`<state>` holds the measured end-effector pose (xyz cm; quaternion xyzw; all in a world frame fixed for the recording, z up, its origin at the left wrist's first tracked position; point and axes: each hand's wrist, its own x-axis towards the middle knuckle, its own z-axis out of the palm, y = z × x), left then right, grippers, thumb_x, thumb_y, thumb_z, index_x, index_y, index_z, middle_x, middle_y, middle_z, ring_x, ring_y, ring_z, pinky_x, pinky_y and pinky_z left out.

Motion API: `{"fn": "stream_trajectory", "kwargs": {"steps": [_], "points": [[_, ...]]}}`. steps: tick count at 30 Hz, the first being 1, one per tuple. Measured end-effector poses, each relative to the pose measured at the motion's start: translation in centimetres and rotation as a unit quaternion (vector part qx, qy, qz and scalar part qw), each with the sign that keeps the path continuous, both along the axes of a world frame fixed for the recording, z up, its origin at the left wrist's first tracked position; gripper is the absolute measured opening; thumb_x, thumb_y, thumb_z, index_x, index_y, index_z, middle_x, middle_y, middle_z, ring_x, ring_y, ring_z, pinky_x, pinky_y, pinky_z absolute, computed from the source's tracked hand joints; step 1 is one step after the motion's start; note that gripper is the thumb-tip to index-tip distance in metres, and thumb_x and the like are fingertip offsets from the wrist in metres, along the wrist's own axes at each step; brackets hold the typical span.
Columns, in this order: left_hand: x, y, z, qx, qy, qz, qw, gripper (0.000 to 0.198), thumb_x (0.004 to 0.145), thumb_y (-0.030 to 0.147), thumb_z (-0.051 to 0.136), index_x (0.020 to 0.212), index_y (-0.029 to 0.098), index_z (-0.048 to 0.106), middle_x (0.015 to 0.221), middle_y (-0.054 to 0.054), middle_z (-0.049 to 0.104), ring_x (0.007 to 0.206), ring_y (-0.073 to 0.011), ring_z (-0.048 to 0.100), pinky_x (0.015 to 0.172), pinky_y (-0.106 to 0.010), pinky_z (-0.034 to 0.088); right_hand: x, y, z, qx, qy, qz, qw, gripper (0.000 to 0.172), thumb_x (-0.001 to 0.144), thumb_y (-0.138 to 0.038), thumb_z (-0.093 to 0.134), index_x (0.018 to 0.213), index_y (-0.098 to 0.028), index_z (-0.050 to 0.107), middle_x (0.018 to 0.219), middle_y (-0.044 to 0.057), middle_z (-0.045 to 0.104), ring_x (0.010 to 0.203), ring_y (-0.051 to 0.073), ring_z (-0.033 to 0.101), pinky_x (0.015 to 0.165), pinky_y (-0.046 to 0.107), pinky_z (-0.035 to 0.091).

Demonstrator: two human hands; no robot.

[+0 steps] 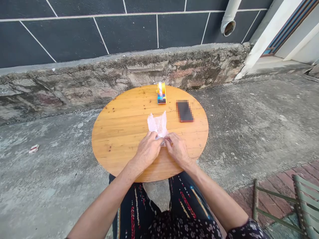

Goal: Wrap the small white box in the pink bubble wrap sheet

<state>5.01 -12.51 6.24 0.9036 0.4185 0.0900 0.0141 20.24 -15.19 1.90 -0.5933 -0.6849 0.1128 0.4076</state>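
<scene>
A crinkled, whitish translucent plastic wrap, perhaps a bag (158,123), lies on the round wooden table (119,129), its two upper corners pointing away from me. My left hand (149,146) grips its near edge from the left, fingers bent and thumb pressed inward. From the other side my right hand (177,147) pinches the same edge, and the two hands almost meet. Whatever is under or inside the near part of the plastic is hidden by my fingers.
A yellow and blue tape dispenser (161,94) stands at the table's far edge. To its right lies a dark, pixelated flat object (184,111). A stone-based wall (99,76) runs behind the table. A green chair (307,202) stands at lower right.
</scene>
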Motion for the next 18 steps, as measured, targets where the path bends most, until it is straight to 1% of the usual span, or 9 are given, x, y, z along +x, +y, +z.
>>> {"fn": "stream_trajectory", "kwargs": {"steps": [3,5,9,13,15,18], "points": [[-0.1,0.1,0.1,-0.004,-0.011,-0.006,1.0,0.02,0.087,0.012,0.048,0.095,0.019,0.065,0.1,-0.008,0.058,0.098,-0.0243,0.052,0.08,-0.035,0.048,-0.2,0.1,0.0,0.018,0.017,-0.003,1.0,0.014,0.086,-0.013,0.05,0.085,-0.02,0.062,0.084,0.004,0.067,0.08,0.018,0.062,0.073,0.027,0.046],[-0.2,0.2,0.2,-0.004,-0.032,-0.004,0.999,0.02,0.086,0.011,0.049,0.101,0.019,0.061,0.099,-0.008,0.06,0.098,-0.0243,0.053,0.082,-0.036,0.048,-0.5,0.2,0.2,0.023,0.018,-0.001,1.0,0.016,0.086,-0.012,0.049,0.085,-0.02,0.063,0.085,0.004,0.068,0.081,0.018,0.063,0.073,0.027,0.046],[-0.4,0.3,0.0,-0.01,-0.083,0.014,0.996,0.036,0.083,0.009,0.051,0.118,0.018,0.051,0.104,-0.008,0.063,0.1,-0.0248,0.055,0.082,-0.036,0.049,-0.9,0.4,0.6,0.019,0.004,-0.003,1.0,0.017,0.085,-0.011,0.05,0.083,-0.02,0.064,0.084,0.003,0.068,0.08,0.017,0.064,0.072,0.026,0.045],[-0.6,0.1,-0.4,-0.024,-0.122,0.02,0.992,0.043,0.084,0.009,0.052,0.126,0.017,0.046,0.107,-0.009,0.064,0.104,-0.0253,0.056,0.084,-0.036,0.05,-1.3,0.9,0.7,0.005,-0.024,0.014,1.0,0.02,0.085,-0.009,0.048,0.083,-0.02,0.064,0.087,0.005,0.068,0.082,0.017,0.064,0.076,0.026,0.047],[-0.7,0.1,-0.6,-0.027,-0.144,0.022,0.989,0.047,0.084,0.01,0.052,0.13,0.016,0.044,0.109,-0.01,0.064,0.105,-0.0253,0.057,0.085,-0.036,0.05,-1.4,1.0,0.7,0.0,-0.05,0.03,0.998,0.022,0.087,-0.009,0.045,0.086,-0.019,0.065,0.089,0.006,0.068,0.084,0.018,0.064,0.079,0.028,0.048],[-0.8,0.1,-1.1,-0.028,-0.175,0.018,0.984,0.049,0.085,0.01,0.052,0.132,0.017,0.043,0.113,-0.011,0.064,0.108,-0.0249,0.056,0.088,-0.036,0.049,-1.5,0.9,1.0,-0.005,-0.087,0.041,0.995,0.027,0.088,-0.009,0.043,0.101,-0.018,0.065,0.094,0.009,0.07,0.09,0.02,0.064,0.084,0.03,0.048]]}}
